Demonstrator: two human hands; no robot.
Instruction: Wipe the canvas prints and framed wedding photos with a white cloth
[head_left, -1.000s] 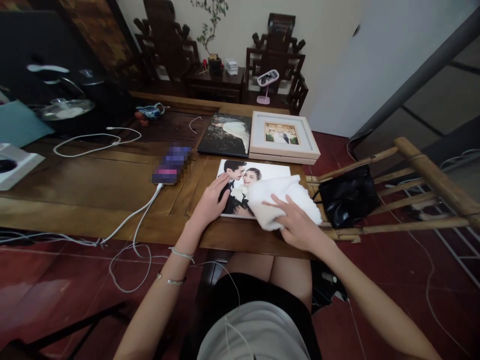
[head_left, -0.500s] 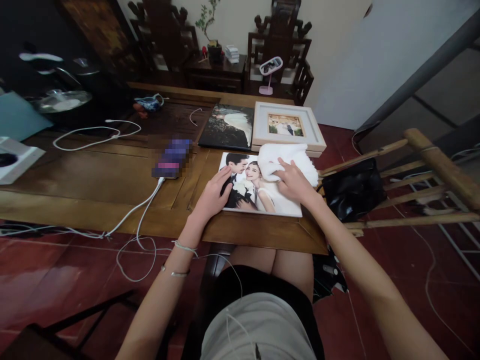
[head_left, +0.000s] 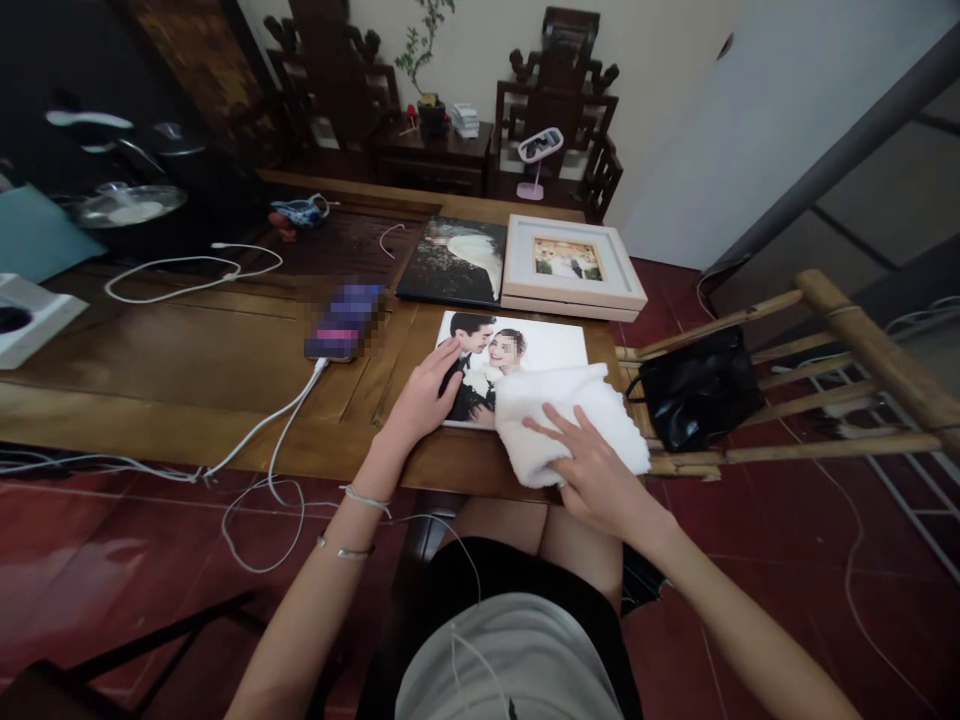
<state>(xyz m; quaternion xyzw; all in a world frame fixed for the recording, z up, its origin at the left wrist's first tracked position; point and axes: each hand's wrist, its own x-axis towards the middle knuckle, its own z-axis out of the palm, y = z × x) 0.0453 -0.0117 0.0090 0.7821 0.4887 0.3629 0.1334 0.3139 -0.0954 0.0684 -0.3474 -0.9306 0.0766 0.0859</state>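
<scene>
A glossy photo print [head_left: 551, 343] of a couple lies flat at the near edge of a wooden table [head_left: 187, 360]. My left hand [head_left: 424, 400] rests flat on its left edge, fingers spread, holding it down. My right hand [head_left: 596, 470] presses a folded white cloth [head_left: 570, 410] onto the print's near right part, over the table edge.
A dark photo print [head_left: 454, 262] and a white framed picture [head_left: 570, 265] lie behind. A phone [head_left: 343, 320] on a white cable [head_left: 285, 420] sits to the left. A black bag [head_left: 701, 390] rests on a bamboo rack [head_left: 870, 340] at right. Carved chairs stand at the back.
My right hand has dragged the white cloth from the print's far right corner back toward me to its near edge. My left hand has stayed on the print.
</scene>
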